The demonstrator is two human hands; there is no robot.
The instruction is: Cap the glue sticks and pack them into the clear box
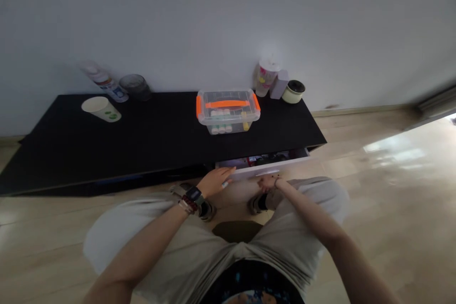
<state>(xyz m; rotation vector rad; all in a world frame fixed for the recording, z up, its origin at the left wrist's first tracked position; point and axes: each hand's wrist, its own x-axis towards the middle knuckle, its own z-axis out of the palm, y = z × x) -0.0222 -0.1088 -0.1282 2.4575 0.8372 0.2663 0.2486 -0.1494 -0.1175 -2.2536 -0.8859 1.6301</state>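
The person sits on a wooden floor (pixel 374 228) in front of a low black counter (pixel 117 147), and a white drawer (pixel 263 169) stands partly open under the right part of it. The left hand (pixel 214 182) is flat and open, with the fingers close together, and the fingertips reach the left corner of the drawer front. A black smartwatch (pixel 194 194) and some bracelets are on this wrist. The right hand (pixel 268 182) is at the lower edge of the drawer front, with the fingers curled a little. I cannot tell if it holds this edge firmly or only touches it. Inside the drawer there are dark and red things, but they are too small to name.

On the counter, a clear plastic box (pixel 228 111) with an orange handle stands near the middle, with small bottles inside. A paper cup (pixel 100 108) lies on its side at the left. Along the wall are a tilted spray bottle (pixel 105 82), a dark jar (pixel 135 87), a plastic cup with a lid (pixel 267 76), a small lilac box (pixel 279 84) and a small round tin (pixel 294 91).
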